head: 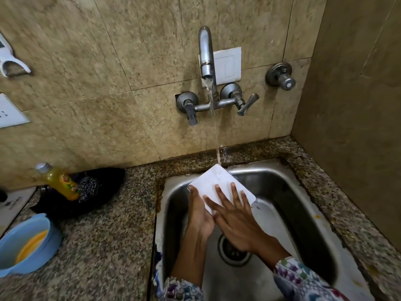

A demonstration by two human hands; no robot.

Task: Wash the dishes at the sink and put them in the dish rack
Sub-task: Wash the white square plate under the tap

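Both hands are over the steel sink (303,192), working one white plate (213,181). Left hand (199,213) cups the plate's lower left edge from beneath, thumb hooked over the rim near the corner, fingers hidden under it. Right hand (234,216) lies flat on the plate's upper face with all fingers straight and spread, palm pressing down, gripping nothing.

White plate: a flat, rounded-corner rectangle, plain and glossy, held tilted above the sink basin with its far corner highest. A stream of water (213,118) from the wall-mounted tap (206,53) strikes that far corner, and water runs off the plate's right corner back into the sink.

Beneath the hands, the sink's round drain (233,252) shows at the bottom of the basin. Surrounding the sink is a speckled granite counter (108,246). Left of the sink on the counter sit a black cloth-like heap (102,187), a steel scrubber (89,187) resting on it, and a yellow bottle (59,181) lying tilted against it. Further left of the sink, near the front, is a pale blue bowl (26,246) with something yellow inside. Behind the sink rises a beige tiled wall (108,83) carrying the tap's two lever handles, a separate round valve (282,76) to the right, and a white plate-cover behind the spout. Patterned sleeves cover both wrists.
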